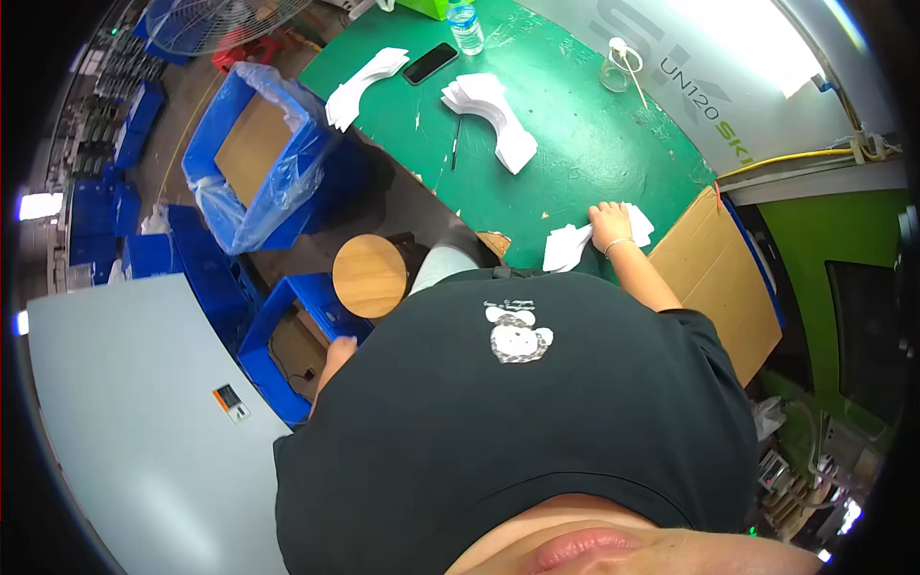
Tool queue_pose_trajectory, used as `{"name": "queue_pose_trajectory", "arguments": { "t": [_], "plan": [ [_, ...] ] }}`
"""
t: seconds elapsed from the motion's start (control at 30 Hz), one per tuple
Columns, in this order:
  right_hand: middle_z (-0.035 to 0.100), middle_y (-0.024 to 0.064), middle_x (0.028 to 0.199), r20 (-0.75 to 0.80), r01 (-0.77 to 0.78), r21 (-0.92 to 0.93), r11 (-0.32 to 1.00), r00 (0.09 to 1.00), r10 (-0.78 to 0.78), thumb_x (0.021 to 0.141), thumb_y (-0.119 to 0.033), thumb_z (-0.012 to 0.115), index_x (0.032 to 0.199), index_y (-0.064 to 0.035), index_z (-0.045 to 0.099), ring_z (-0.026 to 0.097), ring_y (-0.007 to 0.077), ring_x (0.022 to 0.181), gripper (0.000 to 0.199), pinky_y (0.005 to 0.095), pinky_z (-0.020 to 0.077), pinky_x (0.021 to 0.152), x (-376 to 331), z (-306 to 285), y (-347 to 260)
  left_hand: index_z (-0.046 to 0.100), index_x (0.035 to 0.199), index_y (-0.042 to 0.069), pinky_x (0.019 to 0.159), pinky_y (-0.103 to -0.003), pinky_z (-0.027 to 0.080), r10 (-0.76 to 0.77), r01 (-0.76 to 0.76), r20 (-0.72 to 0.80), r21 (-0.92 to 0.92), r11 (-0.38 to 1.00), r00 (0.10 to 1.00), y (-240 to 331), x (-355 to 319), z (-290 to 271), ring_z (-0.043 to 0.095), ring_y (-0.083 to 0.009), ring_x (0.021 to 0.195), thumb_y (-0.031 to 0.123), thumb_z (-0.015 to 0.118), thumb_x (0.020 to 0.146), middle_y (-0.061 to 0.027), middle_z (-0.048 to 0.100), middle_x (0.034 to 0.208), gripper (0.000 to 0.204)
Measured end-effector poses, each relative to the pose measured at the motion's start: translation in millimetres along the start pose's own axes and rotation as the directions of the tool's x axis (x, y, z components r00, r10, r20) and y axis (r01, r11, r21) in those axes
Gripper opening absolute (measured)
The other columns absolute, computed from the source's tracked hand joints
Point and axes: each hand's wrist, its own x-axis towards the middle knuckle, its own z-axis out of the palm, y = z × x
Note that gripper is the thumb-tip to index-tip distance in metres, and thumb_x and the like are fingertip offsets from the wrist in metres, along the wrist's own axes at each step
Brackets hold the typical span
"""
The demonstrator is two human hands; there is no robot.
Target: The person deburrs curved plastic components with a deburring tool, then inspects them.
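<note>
My right hand (610,226) rests over the middle of a stack of white curved pieces (566,249) at the near right edge of the green table (613,144). Its fingers are closed over the stack, whose two ends show on either side. A bracelet circles that wrist. Down at my left side, my left hand (339,353) is beside a blue crate (275,359) and below a round wooden stool seat (370,276); its fingers are mostly hidden. Two more stacks of white curved pieces, one (369,84) farther left and one (498,120) near the centre, lie on the table.
A phone (430,63), a water bottle (467,29), a black pen (455,144) and a clear cup (616,72) are on the table. A plastic-lined blue bin (216,144) stands left, cardboard (719,278) right. A grey panel (134,383) fills the lower left.
</note>
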Motion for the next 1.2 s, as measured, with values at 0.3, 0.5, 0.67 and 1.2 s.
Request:
{"name": "queue_pose_trajectory", "arguments": {
  "t": [0.3, 0.5, 0.67, 1.2],
  "plan": [
    [0.063, 0.0116, 0.096, 0.176, -0.544, 0.165, 0.823, 0.837, 0.519, 0.079, -0.007, 0.055, 0.091, -0.0094, 0.064, 0.059, 0.0293, 0.098, 0.015, 0.0426, 0.0407, 0.090, 22.1, -3.7, -85.3, 0.068, 0.090, 0.003, 0.075, -0.050, 0.049, 0.413, -0.351, -0.047, 0.448, 0.822, 0.909, 367.4, 185.4, -123.3, 0.065, -0.0388, 0.088, 0.053, 0.050, 0.087, -0.0196, 0.068, 0.091, 0.053],
    [0.061, 0.0107, 0.090, 0.067, -0.661, 0.260, 0.704, 0.740, 0.669, 0.073, -0.006, 0.060, 0.086, -0.0101, 0.063, 0.060, 0.0287, 0.093, 0.014, 0.0437, 0.0403, 0.090, 66.3, -17.2, -157.5, 0.068, 0.098, 0.002, 0.079, -0.046, 0.052, 0.562, -0.616, 0.287, 0.536, 0.577, 0.776, 456.1, 275.7, -117.2, 0.066, -0.0355, 0.091, 0.041, 0.052, 0.085, -0.0200, 0.069, 0.096, 0.044],
    [0.059, 0.0096, 0.087, 0.023, -0.759, 0.300, 0.578, 0.611, 0.791, 0.071, -0.004, 0.062, 0.085, -0.0107, 0.063, 0.059, 0.0289, 0.092, 0.016, 0.0445, 0.0379, 0.092, 113.5, -26.8, -222.6, 0.066, 0.090, 0.000, 0.077, -0.048, 0.052, 0.639, -0.688, 0.329, 0.562, 0.459, 0.695, 438.5, 304.9, -136.2, 0.067, -0.0371, 0.086, 0.024, 0.054, 0.078, -0.0207, 0.069, 0.091, 0.030],
    [0.063, 0.0081, 0.100, -0.145, 0.099, 0.989, 0.107, 0.752, 0.643, 0.087, -0.011, 0.059, 0.120, -0.0039, 0.054, 0.060, 0.0166, 0.090, 0.034, 0.0309, 0.0492, 0.077, 138.7, -59.5, -382.6, 0.052, 0.075, -0.001, 0.049, -0.026, 0.037, 0.978, -0.767, 0.147, -0.607, 0.206, 0.146, 314.6, 242.8, -156.5, 0.046, -0.0064, 0.055, 0.010, 0.062, 0.086, -0.0025, 0.055, 0.061, 0.018]
  ]
}}
